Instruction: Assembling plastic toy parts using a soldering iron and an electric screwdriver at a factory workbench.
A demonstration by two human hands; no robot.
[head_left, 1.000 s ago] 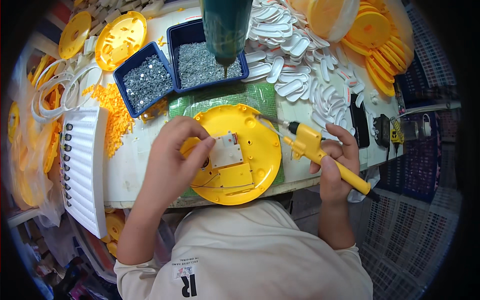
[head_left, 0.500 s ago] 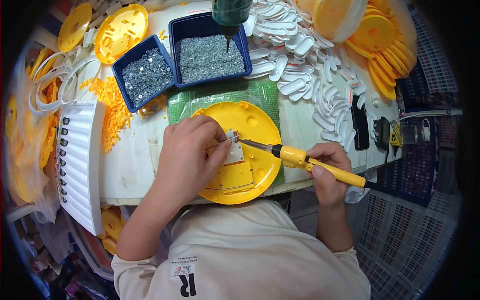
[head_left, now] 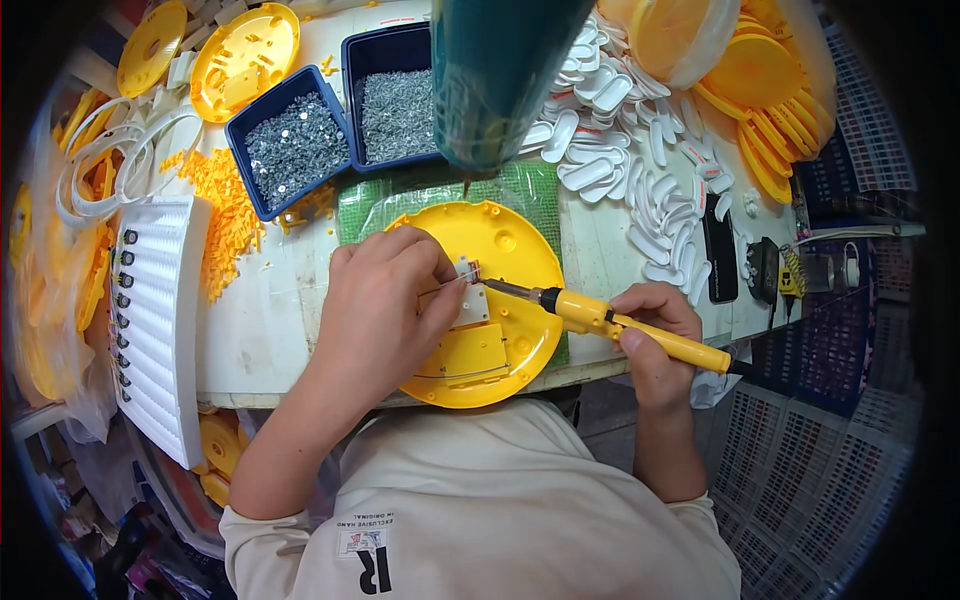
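Note:
A round yellow plastic housing (head_left: 532, 345) lies on the bench in front of me, with a small pale board (head_left: 470, 308) and a rectangular yellow cover (head_left: 474, 352) inside it. My right hand (head_left: 662, 345) grips the yellow handle of a soldering iron (head_left: 590, 312). The iron's tip reaches the upper end of the board, where reddish parts show. My left hand (head_left: 385, 290) rests over the housing's left side, thumb and forefinger pinching a thin wire (head_left: 432, 291) beside that tip. The exact contact point is too small to make out.
A teal hanging screwdriver (head_left: 500, 80) blocks part of a blue screw bin (head_left: 395, 120); a smaller blue bin (head_left: 295, 145) stands left of it. White oval parts (head_left: 600, 160) pile up at right, near a black phone (head_left: 720, 255). A white foam tray (head_left: 165, 320) borders the left.
The hanging teal screwdriver has swung toward me and looks much larger, covering part of the screw bin. My hands, the soldering iron and the housing stay almost in place.

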